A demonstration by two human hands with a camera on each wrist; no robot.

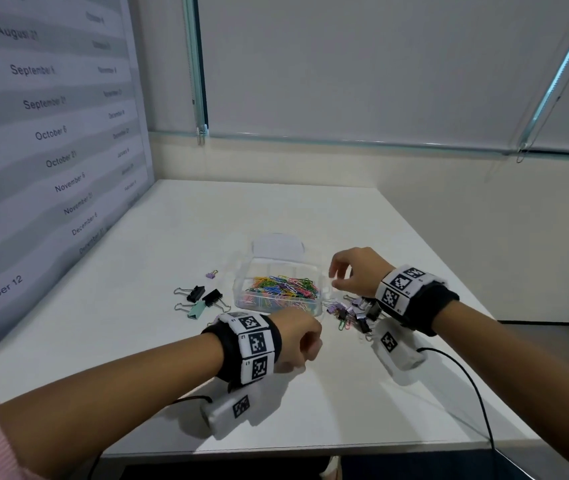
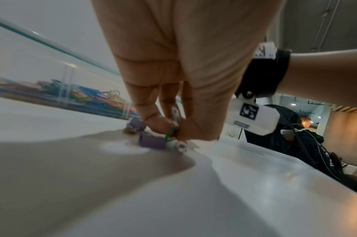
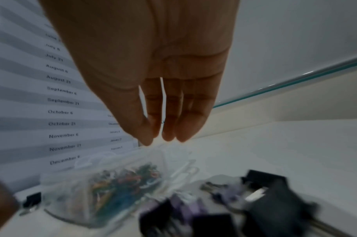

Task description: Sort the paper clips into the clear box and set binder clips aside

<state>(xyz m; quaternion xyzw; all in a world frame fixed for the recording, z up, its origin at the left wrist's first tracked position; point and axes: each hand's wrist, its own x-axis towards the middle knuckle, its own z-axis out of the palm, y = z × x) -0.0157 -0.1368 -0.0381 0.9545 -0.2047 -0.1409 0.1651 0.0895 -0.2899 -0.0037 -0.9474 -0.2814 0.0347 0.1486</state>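
My left hand (image 2: pixel 173 67) is down on the white table (image 1: pixel 206 216), thumb and forefinger pinching a green wire paper clip (image 2: pixel 170 133) in the mixed heap, just beside a small purple binder clip (image 2: pixel 152 141). My right hand (image 1: pixel 359 271) hovers above the right edge of the clear plastic box (image 1: pixel 310 308), fingers loose, nearly straight, holding nothing. I see the box filled with coloured paper clips (image 1: pixel 283 287). Left of it lie set-aside binder clips: two black (image 1: pixel 203 295), one mint green (image 1: pixel 195 310), one small lilac (image 1: pixel 212 274). The unsorted heap (image 1: pixel 352 313) sits to the box's right.
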